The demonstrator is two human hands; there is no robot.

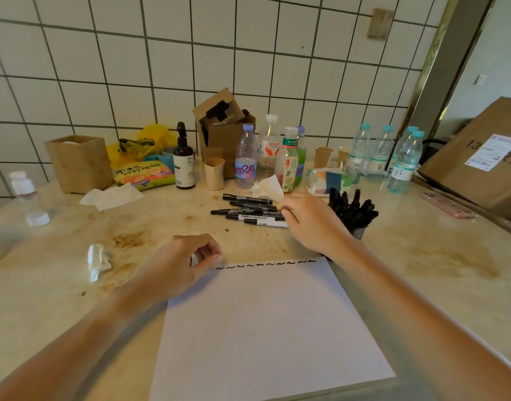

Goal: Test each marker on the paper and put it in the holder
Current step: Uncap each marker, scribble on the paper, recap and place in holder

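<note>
A white sheet of paper [266, 322] lies in front of me, with a row of short black squiggles along its far edge. My left hand [179, 264] rests on the sheet's far left corner, thumb and curled fingers pinching the edge. Several black markers [248, 211] lie side by side on the table beyond the paper. My right hand [309, 221] reaches to their right ends, and its fingertips pinch the end of one marker in the pile. Just right of that hand stands a black mesh holder [359, 233] full of several black markers, partly hidden by my wrist.
A crumpled tissue [97, 261] lies left of the paper. Behind the markers stand a beige cup [214, 173], a dark pump bottle [184, 160], several water bottles [404, 162] and cardboard boxes [222, 131]. A pink phone [448, 209] lies at the right. The tabletop is stained.
</note>
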